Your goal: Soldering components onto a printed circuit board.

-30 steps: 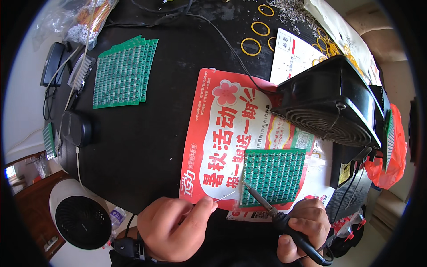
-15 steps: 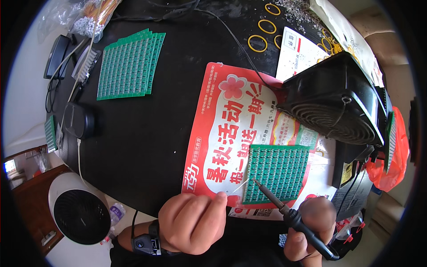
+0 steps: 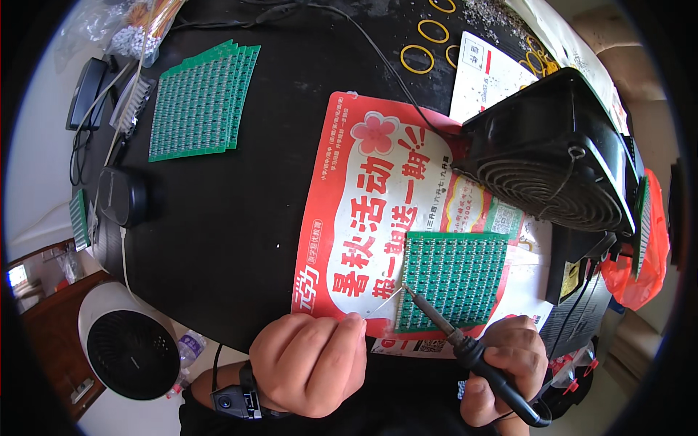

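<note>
A green circuit board panel with rows of small parts lies on a red and white printed sheet. My right hand is closed round the black handle of a soldering iron. The iron's tip rests at the panel's left edge, a little below its middle. My left hand is closed, thumb and finger pinching a thin solder wire whose far end meets the iron's tip. A black device is strapped to my left wrist.
Right of the panel stands a black fan. A stack of green panels lies at the far left, near a black speaker-like device. Yellow rubber bands lie at the back. A black and white bin stands below the table's left edge.
The soldering iron's tip has shifted slightly left and up along the panel's left edge, with the solder wire at it. The whole view has shifted a little.
</note>
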The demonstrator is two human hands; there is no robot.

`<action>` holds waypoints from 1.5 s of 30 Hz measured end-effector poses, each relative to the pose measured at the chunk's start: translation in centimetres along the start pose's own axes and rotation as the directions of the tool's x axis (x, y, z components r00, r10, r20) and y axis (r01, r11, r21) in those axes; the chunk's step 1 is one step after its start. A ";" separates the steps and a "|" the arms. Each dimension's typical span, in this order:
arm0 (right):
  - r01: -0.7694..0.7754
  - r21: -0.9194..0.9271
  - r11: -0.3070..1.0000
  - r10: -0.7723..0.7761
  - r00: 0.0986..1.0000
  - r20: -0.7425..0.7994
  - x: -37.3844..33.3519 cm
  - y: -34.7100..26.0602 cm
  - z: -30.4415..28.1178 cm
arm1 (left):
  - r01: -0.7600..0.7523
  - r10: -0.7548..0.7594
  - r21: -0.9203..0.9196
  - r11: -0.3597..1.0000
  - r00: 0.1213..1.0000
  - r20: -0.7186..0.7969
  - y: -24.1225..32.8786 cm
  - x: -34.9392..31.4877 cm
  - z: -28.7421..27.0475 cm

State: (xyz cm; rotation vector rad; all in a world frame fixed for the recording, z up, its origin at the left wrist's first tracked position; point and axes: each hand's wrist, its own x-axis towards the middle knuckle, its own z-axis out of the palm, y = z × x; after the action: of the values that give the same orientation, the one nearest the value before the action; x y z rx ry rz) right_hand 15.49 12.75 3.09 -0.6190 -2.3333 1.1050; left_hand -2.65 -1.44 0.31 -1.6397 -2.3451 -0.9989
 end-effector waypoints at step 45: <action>0.017 0.142 0.990 -0.025 0.998 0.054 1.4 -0.7 -1.0 | -0.095 0.096 -0.006 0.995 0.993 0.066 -0.2 -0.5 0.0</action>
State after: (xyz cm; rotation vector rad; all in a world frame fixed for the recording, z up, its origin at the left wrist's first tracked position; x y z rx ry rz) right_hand 14.86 13.78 4.55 -0.5162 -2.2777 1.2805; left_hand -2.63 -1.90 -0.05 -1.7941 -2.2818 -0.9439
